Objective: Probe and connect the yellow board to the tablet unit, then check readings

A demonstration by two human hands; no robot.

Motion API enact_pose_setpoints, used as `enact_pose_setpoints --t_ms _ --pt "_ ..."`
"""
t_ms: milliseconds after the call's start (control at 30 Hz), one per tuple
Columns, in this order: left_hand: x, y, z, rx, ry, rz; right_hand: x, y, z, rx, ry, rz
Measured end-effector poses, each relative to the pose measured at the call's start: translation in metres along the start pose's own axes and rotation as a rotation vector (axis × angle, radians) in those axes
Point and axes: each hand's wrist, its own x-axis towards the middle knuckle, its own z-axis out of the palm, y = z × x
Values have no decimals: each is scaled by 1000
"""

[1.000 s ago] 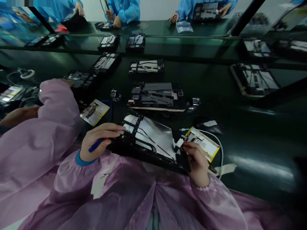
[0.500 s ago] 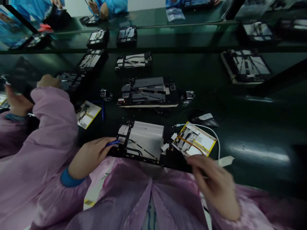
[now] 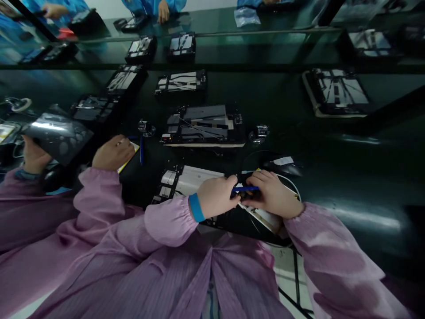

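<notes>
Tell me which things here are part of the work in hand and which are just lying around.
In hand: left hand, right hand, blue tool, opened tablet.

Lying about: second opened tablet, blue pen, plastic bag, far tablet.

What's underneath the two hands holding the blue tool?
The left hand and right hand share the blue tool over an opened tablet; the parts directly beneath are covered.

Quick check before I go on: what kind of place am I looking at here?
Most likely an electronics assembly line: opened tablet-like devices lie in rows on a long dark green bench, and workers in blue smocks sit across it.
</notes>
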Motion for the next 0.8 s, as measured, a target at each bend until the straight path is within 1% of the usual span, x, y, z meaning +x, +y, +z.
enact_pose_setpoints --t_ms 133,233,300,400,467,500,533,600,633,667,700,733,800 --pt "2 -2 -4 -46 0 -38 -2 3 -1 84 8 -23" --pt "0 -4 -9 -103 14 -73 -5 3 -4 189 9 10" --pt "-5 -9 -11 -154 44 -107 -8 2 -7 241 12 42" --pt "-19 -25 -11 -301 145 -173 -12 -2 -15 319 26 74" --pt "-31 -41 -9 -391 270 -197 -16 -8 -22 373 39 108" --pt "-38 -49 -9 -398 362 -206 -19 -12 -25 384 56 122" --pt "-44 -57 -9 -368 470 -220 -21 -17 -28 375 77 129" --pt "-54 -67 -14 -215 688 -266 -27 -30 -32 311 89 110" --pt "-59 -68 -18 -122 771 -292 -31 -36 -32 256 72 92" --pt "-62 -67 -23 -32 824 -310 -36 -43 -31 190 32 84" --pt "-65 -63 -28 42 848 -310 -40 -49 -30 123 -27 87" --pt "-68 -57 -33 97 844 -287 -45 -55 -28 58 -85 94" --pt "-69 -40 -41 138 766 -169 -52 -63 -28 -43 -158 109"
